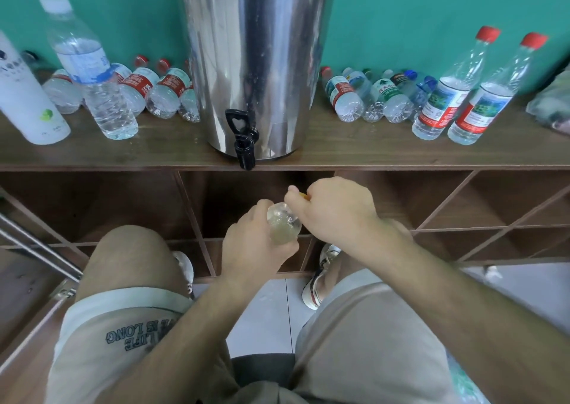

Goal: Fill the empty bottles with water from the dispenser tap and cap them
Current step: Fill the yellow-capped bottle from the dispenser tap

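Note:
A steel water dispenser [253, 61] stands on the wooden shelf top [354, 150], its black tap [243, 147] hanging over the front edge. Below the tap, my left hand [253, 249] grips a clear plastic bottle [282, 223] around its body. My right hand [333, 212] is at the bottle's neck, fingers pinching an orange-yellow cap [303, 196] on top. The cap is mostly hidden by my fingers. Two upright red-capped bottles [447, 101] with water stand at the right, and one upright white-capped bottle [92, 73] stands at the left.
Several bottles lie on their sides left [154, 92] and right [370, 98] of the dispenser. A tall white bottle [24, 101] stands far left. Open cubby shelves [462, 206] run below the top. My knees and shoes are over a tiled floor [268, 311].

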A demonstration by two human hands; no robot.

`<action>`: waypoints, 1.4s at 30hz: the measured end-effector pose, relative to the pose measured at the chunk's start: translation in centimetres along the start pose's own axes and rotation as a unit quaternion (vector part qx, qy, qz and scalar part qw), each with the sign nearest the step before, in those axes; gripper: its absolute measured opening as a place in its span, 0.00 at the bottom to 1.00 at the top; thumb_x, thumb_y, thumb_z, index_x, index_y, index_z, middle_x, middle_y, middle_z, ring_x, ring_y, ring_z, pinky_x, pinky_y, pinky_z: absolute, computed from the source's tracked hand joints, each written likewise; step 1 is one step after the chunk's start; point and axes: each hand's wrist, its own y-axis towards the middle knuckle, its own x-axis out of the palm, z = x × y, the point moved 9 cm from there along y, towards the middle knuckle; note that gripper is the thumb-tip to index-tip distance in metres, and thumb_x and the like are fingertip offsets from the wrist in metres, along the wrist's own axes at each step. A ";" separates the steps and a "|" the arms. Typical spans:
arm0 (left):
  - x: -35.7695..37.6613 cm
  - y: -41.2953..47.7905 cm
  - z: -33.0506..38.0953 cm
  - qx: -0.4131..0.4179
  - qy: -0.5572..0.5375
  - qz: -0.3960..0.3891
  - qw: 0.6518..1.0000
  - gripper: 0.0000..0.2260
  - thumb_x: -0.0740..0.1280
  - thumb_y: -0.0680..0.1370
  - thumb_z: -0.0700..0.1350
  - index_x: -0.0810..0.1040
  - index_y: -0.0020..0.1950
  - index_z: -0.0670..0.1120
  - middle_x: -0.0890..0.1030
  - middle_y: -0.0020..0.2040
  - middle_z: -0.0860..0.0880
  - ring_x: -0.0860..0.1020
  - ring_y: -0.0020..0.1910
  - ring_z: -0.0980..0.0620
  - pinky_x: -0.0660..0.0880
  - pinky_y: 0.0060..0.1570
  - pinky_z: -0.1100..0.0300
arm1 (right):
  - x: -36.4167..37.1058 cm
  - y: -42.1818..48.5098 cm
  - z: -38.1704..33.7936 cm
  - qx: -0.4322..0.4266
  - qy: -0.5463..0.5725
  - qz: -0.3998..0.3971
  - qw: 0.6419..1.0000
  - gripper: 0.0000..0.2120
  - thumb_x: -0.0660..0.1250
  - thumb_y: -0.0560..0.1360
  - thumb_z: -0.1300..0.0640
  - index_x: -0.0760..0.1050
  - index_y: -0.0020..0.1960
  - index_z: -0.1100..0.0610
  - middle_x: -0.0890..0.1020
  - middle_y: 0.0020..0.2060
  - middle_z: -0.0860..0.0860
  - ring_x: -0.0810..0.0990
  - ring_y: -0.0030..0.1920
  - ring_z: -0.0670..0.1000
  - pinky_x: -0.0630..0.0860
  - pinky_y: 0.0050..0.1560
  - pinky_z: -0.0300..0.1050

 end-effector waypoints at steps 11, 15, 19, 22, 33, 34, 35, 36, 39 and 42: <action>-1.0 2.5 8.0 0.033 -0.118 -0.069 0.990 0.23 0.74 0.64 0.64 0.67 0.52 0.61 0.80 0.43 0.60 0.79 0.42 0.60 0.76 0.41 0.56 | -10.5 -0.1 0.9 -0.210 -0.093 0.152 0.961 0.22 0.51 0.83 0.42 0.66 0.36 0.53 0.72 0.34 0.48 0.76 0.45 0.54 0.60 0.38 0.47; -3.3 4.6 11.5 0.073 -0.091 -0.003 0.993 0.22 0.72 0.65 0.66 0.65 0.51 0.62 0.78 0.41 0.60 0.78 0.39 0.57 0.70 0.37 0.56 | -14.0 1.7 2.9 -0.095 -0.043 0.197 0.975 0.26 0.55 0.82 0.44 0.60 0.28 0.55 0.65 0.26 0.50 0.71 0.35 0.57 0.56 0.33 0.46; -4.9 7.1 15.2 0.124 -0.047 0.050 0.990 0.23 0.75 0.69 0.63 0.66 0.54 0.58 0.77 0.43 0.58 0.80 0.43 0.50 0.67 0.37 0.56 | -16.9 3.7 5.1 -0.013 -0.027 0.232 0.972 0.25 0.53 0.80 0.44 0.62 0.28 0.55 0.67 0.27 0.52 0.68 0.32 0.55 0.54 0.29 0.43; -4.8 8.9 16.6 0.124 -0.017 0.056 0.991 0.24 0.74 0.71 0.64 0.63 0.54 0.58 0.75 0.43 0.59 0.77 0.41 0.51 0.66 0.33 0.57 | -18.0 5.5 6.6 0.044 -0.035 0.235 0.970 0.24 0.54 0.81 0.43 0.65 0.31 0.56 0.68 0.30 0.52 0.72 0.37 0.57 0.57 0.30 0.42; -2.2 15.3 18.5 0.083 -0.127 -0.019 0.988 0.27 0.78 0.71 0.59 0.69 0.63 0.53 0.80 0.52 0.57 0.81 0.53 0.51 0.79 0.51 0.53 | -19.7 11.4 6.6 -0.054 -0.108 0.217 0.969 0.25 0.54 0.81 0.39 0.67 0.31 0.53 0.69 0.29 0.50 0.72 0.38 0.55 0.54 0.30 0.44; -2.2 15.7 18.5 0.070 -0.113 0.002 0.991 0.27 0.78 0.72 0.59 0.69 0.62 0.52 0.80 0.51 0.56 0.82 0.53 0.49 0.77 0.48 0.54 | -19.5 12.0 6.8 -0.037 -0.112 0.213 0.970 0.25 0.54 0.81 0.39 0.69 0.32 0.54 0.69 0.30 0.50 0.73 0.39 0.55 0.55 0.30 0.44; -2.2 16.1 18.4 0.058 -0.105 0.020 0.993 0.27 0.78 0.72 0.59 0.69 0.61 0.50 0.80 0.51 0.55 0.82 0.53 0.48 0.76 0.47 0.54 | -19.2 12.5 7.0 -0.028 -0.113 0.211 0.970 0.26 0.53 0.81 0.37 0.70 0.33 0.54 0.69 0.30 0.50 0.74 0.39 0.56 0.55 0.30 0.44; -2.0 16.6 18.3 0.049 -0.109 0.031 0.992 0.27 0.78 0.71 0.59 0.69 0.60 0.49 0.82 0.51 0.53 0.82 0.52 0.46 0.77 0.46 0.54 | -19.0 12.9 7.1 -0.027 -0.112 0.213 0.970 0.28 0.52 0.81 0.35 0.69 0.33 0.53 0.69 0.30 0.50 0.74 0.39 0.55 0.55 0.30 0.44; -1.0 17.8 17.4 0.025 -0.148 0.024 0.988 0.27 0.80 0.71 0.59 0.67 0.56 0.51 0.81 0.49 0.55 0.82 0.47 0.49 0.74 0.39 0.56 | -18.1 13.5 9.5 -0.010 0.010 0.227 0.974 0.31 0.46 0.79 0.27 0.66 0.34 0.51 0.72 0.30 0.47 0.74 0.36 0.54 0.62 0.32 0.45; -0.2 18.7 16.7 0.030 -0.172 0.027 0.984 0.29 0.80 0.71 0.58 0.63 0.57 0.53 0.79 0.50 0.55 0.78 0.46 0.50 0.69 0.37 0.57 | -15.1 14.3 14.0 0.022 0.186 0.243 0.952 0.18 0.54 0.85 0.38 0.75 0.49 0.49 0.80 0.44 0.49 0.81 0.46 0.57 0.75 0.44 0.51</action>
